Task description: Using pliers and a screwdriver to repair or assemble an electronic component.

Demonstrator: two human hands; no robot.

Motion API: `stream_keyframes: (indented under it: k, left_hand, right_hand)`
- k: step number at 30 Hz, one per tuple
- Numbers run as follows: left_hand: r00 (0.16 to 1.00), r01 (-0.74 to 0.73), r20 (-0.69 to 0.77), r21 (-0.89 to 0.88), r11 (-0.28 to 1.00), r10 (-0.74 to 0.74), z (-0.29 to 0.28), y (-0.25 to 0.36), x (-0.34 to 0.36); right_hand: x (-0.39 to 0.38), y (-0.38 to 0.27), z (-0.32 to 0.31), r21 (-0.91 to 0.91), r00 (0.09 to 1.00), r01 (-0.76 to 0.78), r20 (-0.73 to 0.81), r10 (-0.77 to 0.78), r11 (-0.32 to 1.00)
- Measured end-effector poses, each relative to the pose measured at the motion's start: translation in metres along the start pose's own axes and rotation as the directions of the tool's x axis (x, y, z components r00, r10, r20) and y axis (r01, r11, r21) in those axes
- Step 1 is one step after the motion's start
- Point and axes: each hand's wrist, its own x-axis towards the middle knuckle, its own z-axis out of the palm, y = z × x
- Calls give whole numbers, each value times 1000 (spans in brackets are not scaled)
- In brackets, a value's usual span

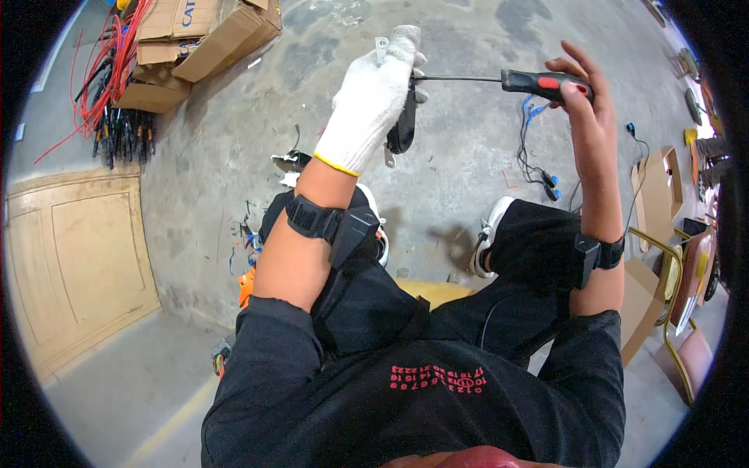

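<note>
One screwdriver, red digits on shirt, blue-lettered cardboard box

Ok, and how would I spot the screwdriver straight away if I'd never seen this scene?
From the grey concrete floor, look to the bare right hand at upper right. Its fingers hold the screwdriver, whose thin shaft points left to the black part in the white-gloved left hand. Red patches on its black handle set it apart from that part.
</note>
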Motion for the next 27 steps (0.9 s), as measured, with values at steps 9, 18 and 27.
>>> stream_keyframes:
  k: [9, 18, 27]
  left_hand:
    - [1000, 29, -7, 44, 999, -28, -2, 0, -1]
    - [999, 29, -28, 14, 999, -28, -2, -3, 2]
    - [1000, 0, -30, 58, 998, 2, -5, -8, 3]
  right_hand:
    - [0, 8, 10, -9, 980, 186, -74, -186, 983]
    - [-1, 7, 11, -35, 998, 16, -64, -18, 999]
    - [4, 13, 4, -188, 957, -270, 59, 285, 944]
